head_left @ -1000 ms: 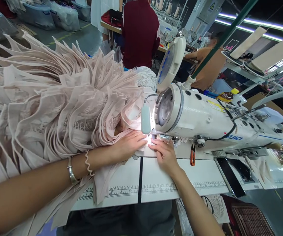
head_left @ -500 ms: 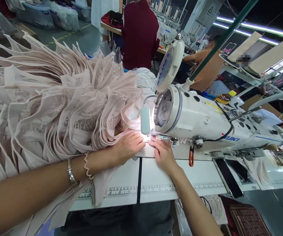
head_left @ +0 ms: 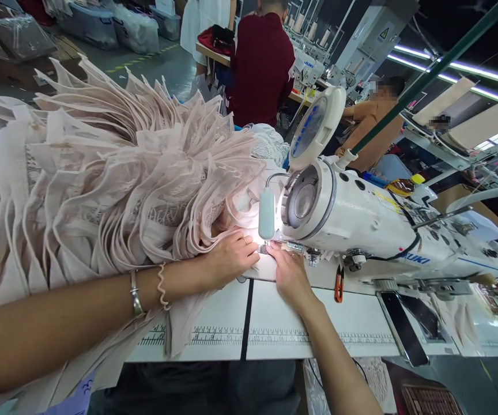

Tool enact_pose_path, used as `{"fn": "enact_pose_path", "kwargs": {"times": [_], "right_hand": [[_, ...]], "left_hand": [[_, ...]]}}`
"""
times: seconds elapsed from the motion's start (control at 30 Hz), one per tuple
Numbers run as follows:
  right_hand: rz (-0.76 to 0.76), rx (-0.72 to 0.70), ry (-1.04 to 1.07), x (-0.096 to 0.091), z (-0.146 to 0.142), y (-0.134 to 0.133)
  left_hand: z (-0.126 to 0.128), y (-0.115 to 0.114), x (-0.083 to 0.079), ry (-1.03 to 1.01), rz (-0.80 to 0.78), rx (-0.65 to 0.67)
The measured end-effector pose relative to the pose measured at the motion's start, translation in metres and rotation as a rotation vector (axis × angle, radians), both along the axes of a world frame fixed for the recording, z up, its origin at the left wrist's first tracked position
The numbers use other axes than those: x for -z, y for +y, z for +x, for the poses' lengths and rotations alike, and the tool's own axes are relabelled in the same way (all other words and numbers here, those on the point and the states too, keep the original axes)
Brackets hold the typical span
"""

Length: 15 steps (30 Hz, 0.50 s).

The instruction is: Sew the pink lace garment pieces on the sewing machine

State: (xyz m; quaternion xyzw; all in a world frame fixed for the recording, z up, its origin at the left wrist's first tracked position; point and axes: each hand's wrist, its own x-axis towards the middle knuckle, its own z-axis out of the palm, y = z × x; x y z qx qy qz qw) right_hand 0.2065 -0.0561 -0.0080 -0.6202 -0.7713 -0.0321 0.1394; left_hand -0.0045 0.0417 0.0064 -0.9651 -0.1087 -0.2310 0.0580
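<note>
**Pale pink fabric (head_left: pixel 154 167) heaped beside the sewing machine (head_left: pixel 353 207)**

A thick mass of fabric layers, some edged with lace, is piled to the left of the sewing machine, and its near end is draped over the front edge of the table (head_left: pixel 283 343). The left hand (head_left: pixel 231 257) is set against the near side of the heap, just left of the machine's needle area, with its fingers curled; whether cloth is caught in its grip cannot be told. The right hand (head_left: pixel 289 274) is placed just below the machine's head, its fingertips bunched close to the left hand's; what is pinched in that grip, if anything, is hidden. The needle area is brightly lit, and a pale green lamp (head_left: pixel 267 214) is hung directly before the machine's head. Orange snips (head_left: pixel 339 286) are laid along the machine's near side, and a dark phone (head_left: pixel 402 328) is placed farther right, also in front of it. White lace (head_left: pixel 270 142) is bundled behind the machine's head.
</note>
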Motion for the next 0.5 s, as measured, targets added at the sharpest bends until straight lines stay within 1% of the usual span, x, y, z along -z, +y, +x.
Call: {"fn": "enact_pose_path", "kwargs": {"times": [0.1, 0.2, 0.27, 0.3, 0.33, 0.4, 0.47, 0.5], "right_hand": [[0.002, 0.009, -0.017, 0.001, 0.0, 0.0], [0.029, 0.013, -0.014, 0.002, -0.001, 0.001], [0.06, 0.06, -0.019, 0.002, -0.002, 0.004], [0.054, 0.101, -0.031, 0.001, -0.003, 0.005], [0.022, 0.15, -0.049, -0.001, -0.004, 0.007], [-0.111, 0.252, -0.097, -0.007, -0.007, 0.011], [-0.243, 0.322, -0.134, -0.015, -0.011, 0.014], [-0.276, 0.333, -0.14, -0.018, -0.013, 0.014]], "left_hand": [[0.0, 0.001, -0.003, 0.026, 0.026, -0.008], [0.0, -0.003, -0.007, 0.083, 0.031, -0.015], [-0.002, -0.009, -0.01, 0.149, 0.007, -0.071], [-0.003, -0.012, -0.012, 0.183, -0.015, -0.128], [-0.004, -0.015, -0.013, 0.22, -0.044, -0.197], [-0.004, -0.018, -0.016, 0.295, -0.11, -0.318], [-0.001, -0.015, -0.018, 0.353, -0.172, -0.368], [0.002, -0.011, -0.018, 0.366, -0.195, -0.371]]}}
